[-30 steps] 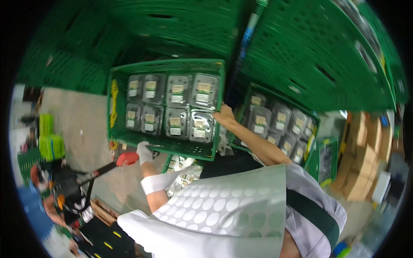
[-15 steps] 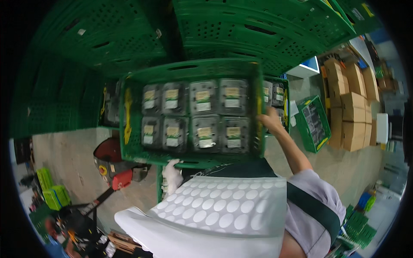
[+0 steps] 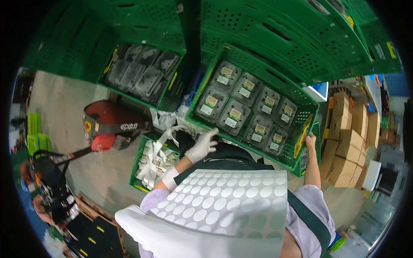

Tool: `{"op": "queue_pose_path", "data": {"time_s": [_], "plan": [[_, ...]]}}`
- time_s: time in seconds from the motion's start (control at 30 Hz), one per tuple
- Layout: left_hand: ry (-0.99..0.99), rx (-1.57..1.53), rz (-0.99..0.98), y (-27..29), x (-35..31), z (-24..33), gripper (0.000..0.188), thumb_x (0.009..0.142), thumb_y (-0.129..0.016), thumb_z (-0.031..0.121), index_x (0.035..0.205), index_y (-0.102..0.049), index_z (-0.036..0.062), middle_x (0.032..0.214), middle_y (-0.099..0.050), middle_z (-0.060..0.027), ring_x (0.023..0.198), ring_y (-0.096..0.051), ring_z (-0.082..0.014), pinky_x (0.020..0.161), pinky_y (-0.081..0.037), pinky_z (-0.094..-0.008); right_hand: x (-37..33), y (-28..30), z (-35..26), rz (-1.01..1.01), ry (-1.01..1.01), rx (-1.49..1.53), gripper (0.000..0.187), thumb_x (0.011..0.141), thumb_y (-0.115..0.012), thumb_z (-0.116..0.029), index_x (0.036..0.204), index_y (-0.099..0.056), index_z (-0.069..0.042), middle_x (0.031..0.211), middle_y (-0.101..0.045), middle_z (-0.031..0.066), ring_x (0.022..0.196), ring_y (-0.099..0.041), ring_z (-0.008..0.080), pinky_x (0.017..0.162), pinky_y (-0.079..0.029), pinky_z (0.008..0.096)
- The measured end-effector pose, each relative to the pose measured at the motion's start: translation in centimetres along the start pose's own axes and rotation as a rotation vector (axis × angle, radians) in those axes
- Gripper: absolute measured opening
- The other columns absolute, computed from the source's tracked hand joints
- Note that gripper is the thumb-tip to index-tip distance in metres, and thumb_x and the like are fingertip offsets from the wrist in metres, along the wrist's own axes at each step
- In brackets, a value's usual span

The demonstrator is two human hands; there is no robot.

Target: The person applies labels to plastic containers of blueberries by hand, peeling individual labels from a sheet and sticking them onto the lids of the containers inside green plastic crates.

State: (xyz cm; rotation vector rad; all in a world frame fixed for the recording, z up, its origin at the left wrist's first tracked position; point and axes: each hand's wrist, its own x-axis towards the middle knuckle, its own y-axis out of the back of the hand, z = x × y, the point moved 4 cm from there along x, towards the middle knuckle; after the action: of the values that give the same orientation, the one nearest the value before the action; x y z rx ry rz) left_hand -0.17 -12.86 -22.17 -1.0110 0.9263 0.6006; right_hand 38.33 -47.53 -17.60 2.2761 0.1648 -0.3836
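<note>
A green plastic crate [image 3: 241, 139] hangs tilted in front of me, its left end farther away. Inside stand several clear clamshell punnets [image 3: 245, 88] with dark contents and green-and-white labels. My bare right hand [image 3: 310, 141] is closed on the crate's right end, beside its yellow handle. My left hand [image 3: 203, 147], in a white glove, is next to the crate's near left side, fingers stretched out and holding nothing; whether a fingertip touches the rim I cannot tell. Below my hands, a sheet of round white stickers [image 3: 219, 198] lies across my front.
Stacked green crates [image 3: 279, 34] rise ahead. Left of them, another crate [image 3: 157, 105] holds clear punnets. A crate of labels and white strips [image 3: 144, 159] sits on the floor by my left arm. A red-and-black pallet truck [image 3: 116, 120] stands left; cardboard boxes [image 3: 348, 146] are stacked right.
The crate has swung to the right and turned, so its left end points away. My left hand has come off its near rim; my right hand still grips it. The view has shifted.
</note>
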Motion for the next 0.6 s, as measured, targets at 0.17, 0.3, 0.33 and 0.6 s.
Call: {"op": "queue_pose_path", "data": {"time_s": [0.17, 0.3, 0.33, 0.6], "plan": [[-0.164, -0.13, 0.135, 2.3, 2.8, 3.0, 0.063, 0.074, -0.065, 0.038, 0.124, -0.041, 0.0071, 0.123, -0.046, -0.0136, 0.112, -0.043, -0.0351, 0.091, -0.032, -0.0522, 3.9, -0.3, 1.2, 0.055, 0.021, -0.382, 0.034, 0.071, -0.046, -0.007, 0.099, -0.063, 0.002, 0.083, -0.064, 0.0159, 0.078, -0.061, 0.0278, 0.073, -0.047, 0.0361], [-0.364, -0.073, 0.36, 0.8, 5.0, 1.4, 0.022, 0.073, -0.063, 0.009, 0.092, -0.052, 0.0048, 0.078, -0.056, -0.0061, 0.067, -0.055, -0.0196, 0.056, -0.044, -0.0362, 6.0, 0.7, 3.0, 0.093, -0.072, -0.52, 0.044, 0.072, -0.048, -0.011, 0.114, -0.055, 0.001, 0.109, -0.057, 0.0223, 0.099, -0.056, 0.0324, 0.084, -0.044, 0.0376], [-0.41, -0.098, 0.442, 1.0, 5.0, 1.5, 0.018, 0.072, -0.06, 0.001, 0.087, -0.051, 0.0037, 0.072, -0.054, -0.0055, 0.061, -0.054, -0.0176, 0.046, -0.041, -0.0297, 5.7, 0.3, 2.4, 0.094, -0.078, -0.518, 0.045, 0.071, -0.049, -0.011, 0.114, -0.055, 0.001, 0.109, -0.057, 0.0221, 0.099, -0.056, 0.0326, 0.084, -0.044, 0.0374], [-0.668, 0.002, 0.551, 2.3, 7.4, -1.1, 0.01, 0.069, -0.059, 0.002, 0.076, -0.052, 0.0013, 0.062, -0.05, -0.0033, 0.045, -0.046, -0.0131, 0.039, -0.033, -0.0259, 5.8, -0.7, 0.2, 0.074, -0.001, -0.562, 0.026, 0.069, -0.052, -0.012, 0.082, -0.062, 0.008, 0.086, -0.062, 0.0227, 0.084, -0.059, 0.0329, 0.076, -0.045, 0.0392]]}}
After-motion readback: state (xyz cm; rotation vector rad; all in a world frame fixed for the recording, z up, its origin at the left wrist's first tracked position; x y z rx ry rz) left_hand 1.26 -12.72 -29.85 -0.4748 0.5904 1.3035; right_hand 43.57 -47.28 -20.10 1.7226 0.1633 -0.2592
